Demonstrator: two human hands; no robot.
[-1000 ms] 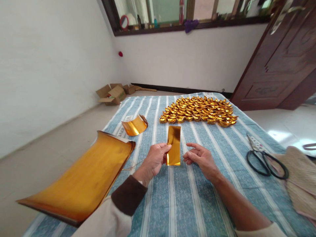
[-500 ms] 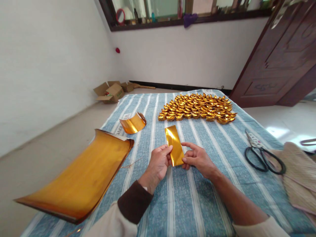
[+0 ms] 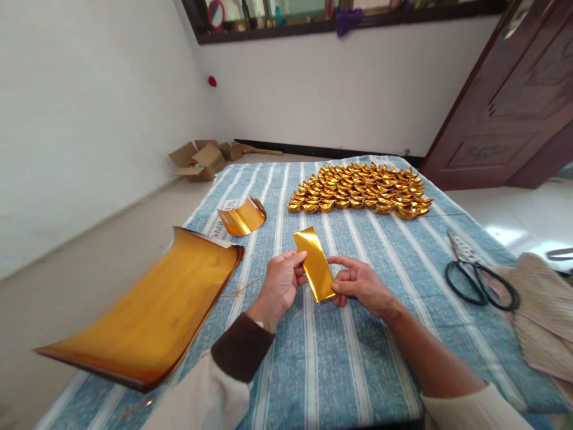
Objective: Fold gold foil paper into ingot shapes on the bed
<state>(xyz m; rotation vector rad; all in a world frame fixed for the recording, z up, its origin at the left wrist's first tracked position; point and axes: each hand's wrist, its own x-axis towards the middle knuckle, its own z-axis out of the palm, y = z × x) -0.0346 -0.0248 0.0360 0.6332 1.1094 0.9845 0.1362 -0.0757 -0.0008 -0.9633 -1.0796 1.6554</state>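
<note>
A narrow strip of shiny gold foil paper (image 3: pixel 316 263) is held tilted above the striped cloth, between both hands. My left hand (image 3: pixel 284 279) pinches its left edge, thumb on top. On its lower right edge my right hand (image 3: pixel 358 285) has a thumb-and-finger grip, the index finger stretched along the side. Past the strip sits a large cluster of folded gold paper ingots (image 3: pixel 358 190). A curled stack of smaller gold foil pieces (image 3: pixel 244 217) lies to the far left. Nearer on the left rests a stack of big gold foil sheets (image 3: pixel 147 304).
A blue-and-white striped cloth (image 3: pixel 286 370) covers the table. Scissors with black handles (image 3: pixel 481 283) lie at the right beside a beige folded cloth (image 3: pixel 539 310). Cardboard boxes (image 3: pixel 201 160) stand on the floor beyond the left corner. A dark red door (image 3: pixel 496 113) is at right.
My left hand has slid slightly up and left along the strip, which now leans more to the left. My right hand keeps its hold. The view has tilted down a little.
</note>
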